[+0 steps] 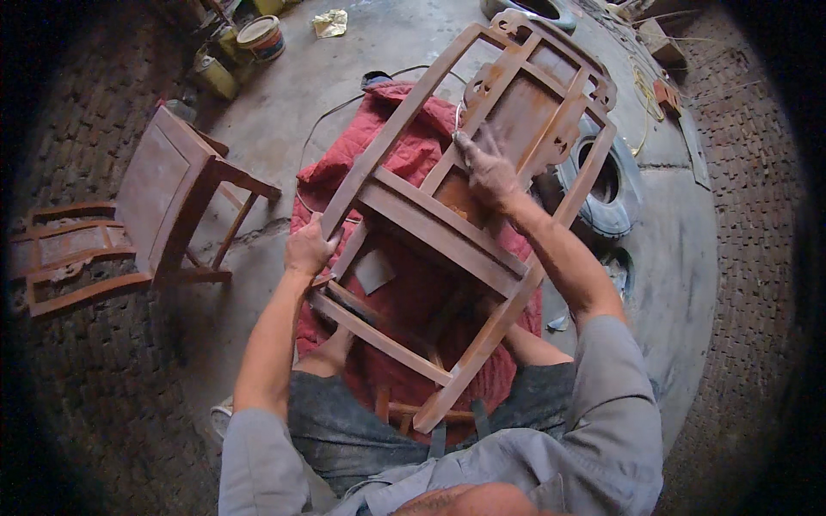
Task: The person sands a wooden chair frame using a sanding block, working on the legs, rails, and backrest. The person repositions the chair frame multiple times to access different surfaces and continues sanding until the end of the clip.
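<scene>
A wooden chair frame (443,228) with a carved back lies tilted across my lap, its surface dusty brown. My left hand (311,247) is closed round its left side post, just by a cross rail. My right hand (492,172) bends over an inner upright of the chair back, beside the wide middle panel (522,112). Its fingers are partly blurred and closed in against the wood; whatever lies under them is hidden. Beneath the chair a red quilted cloth (404,129) is spread. A small pale square sheet (373,271) rests on the cloth, seen through the frame.
Another wooden chair (159,198) lies tipped over at the left. To the right are a grey tyre (602,185) and a brick (667,97). A paint bucket (261,38) and a greenish can (216,77) stand at the far left. A dark cable (329,110) runs beside the cloth.
</scene>
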The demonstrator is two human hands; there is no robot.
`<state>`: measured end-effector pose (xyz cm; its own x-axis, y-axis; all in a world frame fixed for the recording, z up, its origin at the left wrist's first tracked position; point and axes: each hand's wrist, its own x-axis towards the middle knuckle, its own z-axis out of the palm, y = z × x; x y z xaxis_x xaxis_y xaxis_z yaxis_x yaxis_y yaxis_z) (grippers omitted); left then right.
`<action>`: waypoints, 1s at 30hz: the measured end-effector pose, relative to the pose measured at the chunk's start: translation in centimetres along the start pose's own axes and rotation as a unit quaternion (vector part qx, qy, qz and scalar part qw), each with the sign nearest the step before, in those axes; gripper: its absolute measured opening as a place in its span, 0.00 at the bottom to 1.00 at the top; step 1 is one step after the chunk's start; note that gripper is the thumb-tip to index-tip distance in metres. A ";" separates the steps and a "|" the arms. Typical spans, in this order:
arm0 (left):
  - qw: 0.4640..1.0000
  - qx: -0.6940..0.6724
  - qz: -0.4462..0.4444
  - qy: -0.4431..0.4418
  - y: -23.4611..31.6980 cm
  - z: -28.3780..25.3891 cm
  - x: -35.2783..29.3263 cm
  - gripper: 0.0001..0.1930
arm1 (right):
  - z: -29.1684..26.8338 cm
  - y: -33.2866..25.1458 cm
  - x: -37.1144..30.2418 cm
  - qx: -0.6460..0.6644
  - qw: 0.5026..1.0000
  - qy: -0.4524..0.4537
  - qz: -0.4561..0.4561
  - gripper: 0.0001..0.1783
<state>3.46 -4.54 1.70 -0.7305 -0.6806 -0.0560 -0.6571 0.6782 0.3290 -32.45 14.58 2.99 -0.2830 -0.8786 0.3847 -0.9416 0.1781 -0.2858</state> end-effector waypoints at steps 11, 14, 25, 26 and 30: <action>0.999 -0.036 -0.006 -0.011 1.0 -0.5 -0.1 0.24 | 1.1 1.3 0.9 -0.098 0.994 0.024 -0.038 0.29; 0.999 -0.010 -0.039 -0.034 0.4 -1.3 -0.6 0.25 | 0.3 -5.5 -1.5 0.077 0.989 -0.099 -0.082 0.30; 0.998 -0.013 -0.040 -0.046 0.3 -1.0 -0.7 0.23 | 1.0 -6.0 -3.3 0.033 0.991 -0.128 -0.030 0.31; 0.998 -0.017 -0.043 -0.047 0.5 -0.9 -0.6 0.23 | 0.6 -4.0 -2.0 0.010 0.993 -0.108 -0.038 0.30; 0.997 -0.020 -0.045 -0.059 1.2 -1.2 -0.4 0.24 | 1.5 -0.5 0.2 -0.073 0.997 0.009 -0.001 0.31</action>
<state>3.18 -3.81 3.26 -0.6870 -0.6996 -0.1966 -0.7150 0.6024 0.3548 -31.76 13.66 1.94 -0.2827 -0.8711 0.4015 -0.9585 0.2400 -0.1542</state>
